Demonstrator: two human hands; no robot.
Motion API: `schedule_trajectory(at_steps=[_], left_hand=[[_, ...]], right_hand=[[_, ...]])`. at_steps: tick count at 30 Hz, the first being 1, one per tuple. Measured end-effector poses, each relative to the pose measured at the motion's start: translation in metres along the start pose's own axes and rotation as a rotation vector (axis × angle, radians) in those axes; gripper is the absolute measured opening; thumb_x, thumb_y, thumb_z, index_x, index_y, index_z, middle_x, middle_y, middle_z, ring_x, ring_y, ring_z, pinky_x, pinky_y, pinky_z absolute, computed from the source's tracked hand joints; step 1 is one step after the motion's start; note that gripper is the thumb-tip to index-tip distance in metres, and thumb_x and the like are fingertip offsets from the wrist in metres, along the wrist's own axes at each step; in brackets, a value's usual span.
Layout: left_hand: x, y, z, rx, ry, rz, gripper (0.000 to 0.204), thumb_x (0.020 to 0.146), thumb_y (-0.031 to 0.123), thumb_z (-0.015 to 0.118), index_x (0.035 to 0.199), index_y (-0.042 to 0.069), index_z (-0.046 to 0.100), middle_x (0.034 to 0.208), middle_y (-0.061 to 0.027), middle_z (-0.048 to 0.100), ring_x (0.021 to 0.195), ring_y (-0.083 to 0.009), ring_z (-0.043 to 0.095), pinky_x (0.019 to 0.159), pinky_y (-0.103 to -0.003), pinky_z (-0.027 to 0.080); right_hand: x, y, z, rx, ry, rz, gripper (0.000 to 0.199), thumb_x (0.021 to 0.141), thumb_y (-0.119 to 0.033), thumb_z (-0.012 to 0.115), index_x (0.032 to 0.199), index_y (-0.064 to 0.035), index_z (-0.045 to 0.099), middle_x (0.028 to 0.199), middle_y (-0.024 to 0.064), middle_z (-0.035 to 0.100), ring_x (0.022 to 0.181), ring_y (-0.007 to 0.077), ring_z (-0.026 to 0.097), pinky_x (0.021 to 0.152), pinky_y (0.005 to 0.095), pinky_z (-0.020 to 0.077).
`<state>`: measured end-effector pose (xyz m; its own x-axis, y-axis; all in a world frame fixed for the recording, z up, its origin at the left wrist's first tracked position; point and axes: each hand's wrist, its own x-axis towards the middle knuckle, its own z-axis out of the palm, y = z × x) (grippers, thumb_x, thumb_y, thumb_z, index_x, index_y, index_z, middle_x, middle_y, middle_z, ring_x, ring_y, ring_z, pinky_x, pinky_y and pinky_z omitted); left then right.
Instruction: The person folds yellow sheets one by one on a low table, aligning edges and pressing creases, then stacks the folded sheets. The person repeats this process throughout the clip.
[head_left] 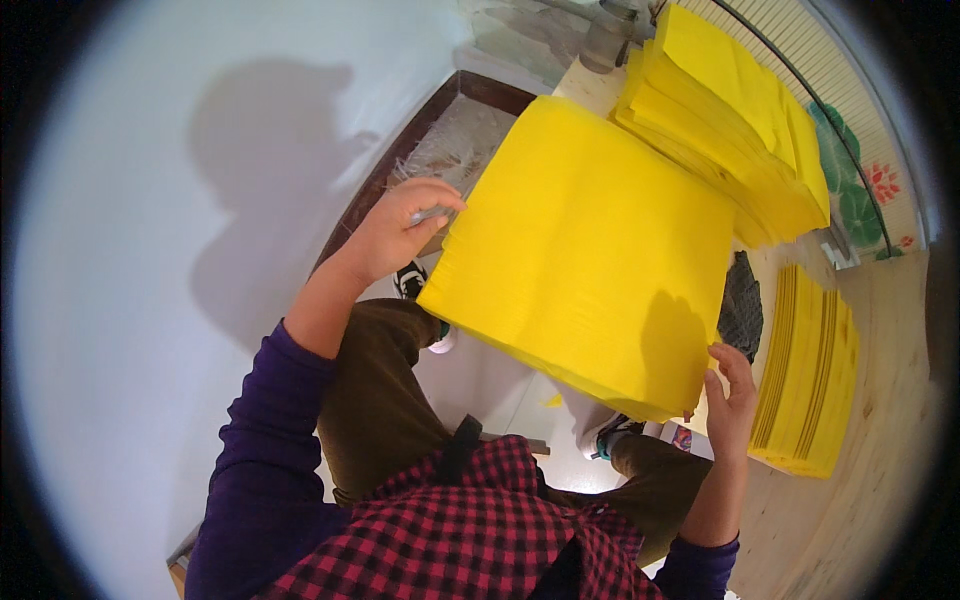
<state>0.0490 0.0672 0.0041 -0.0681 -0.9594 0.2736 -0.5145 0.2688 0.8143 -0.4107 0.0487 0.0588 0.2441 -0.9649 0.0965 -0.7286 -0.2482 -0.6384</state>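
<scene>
I hold a thick square stack of yellow paper sheets (585,250) up in front of me with both hands. My left hand (400,228) grips its left corner, fingers curled over the edge. On the lower right edge, my right hand (733,398) presses the stack with fingers and thumb. The stack hangs above my lap, tilted.
A large fanned pile of yellow sheets (730,120) lies on the wooden table (890,430) at the upper right. A neat yellow stack (810,370) sits on the table beside my right hand. A dark knitted item (742,305) lies between them. A brown-framed bin (440,140) stands by the white wall.
</scene>
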Motion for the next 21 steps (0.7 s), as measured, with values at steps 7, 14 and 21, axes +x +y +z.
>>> schedule_trajectory(at_steps=[7, 14, 21], left_hand=[[-0.010, -0.010, 0.008, 0.091, 0.061, 0.078, 0.027, 0.076, -0.004, 0.064, 0.102, 0.005, 0.064, 0.113, -0.0102, 0.060, 0.108, -0.0283, 0.054, 0.094, -0.036, 0.043], [-0.008, -0.013, 0.010, 0.124, 0.047, 0.120, 0.031, 0.073, -0.007, 0.062, 0.102, 0.004, 0.064, 0.114, -0.0109, 0.060, 0.109, -0.0276, 0.055, 0.094, -0.035, 0.043], [-0.007, -0.018, 0.018, -0.161, 0.123, -0.082, 0.024, 0.089, 0.001, 0.054, 0.112, 0.004, 0.062, 0.122, -0.0083, 0.057, 0.112, -0.0191, 0.053, 0.093, -0.030, 0.041]], right_hand=[[-0.016, 0.003, 0.000, 0.005, 0.019, 0.060, 0.025, 0.083, 0.001, 0.057, 0.108, -0.0030, 0.063, 0.117, 0.0127, 0.059, 0.113, 0.0259, 0.054, 0.097, 0.0370, 0.0412], [-0.028, 0.024, -0.002, 0.148, 0.100, 0.146, 0.021, 0.088, -0.003, 0.057, 0.108, -0.0022, 0.062, 0.114, 0.0092, 0.061, 0.107, 0.0208, 0.057, 0.092, 0.0319, 0.0432], [-0.040, 0.037, 0.001, 0.438, 0.223, 0.296, 0.020, 0.094, -0.008, 0.056, 0.110, 0.0010, 0.062, 0.102, 0.0058, 0.064, 0.095, 0.0122, 0.057, 0.087, 0.0259, 0.0441]])
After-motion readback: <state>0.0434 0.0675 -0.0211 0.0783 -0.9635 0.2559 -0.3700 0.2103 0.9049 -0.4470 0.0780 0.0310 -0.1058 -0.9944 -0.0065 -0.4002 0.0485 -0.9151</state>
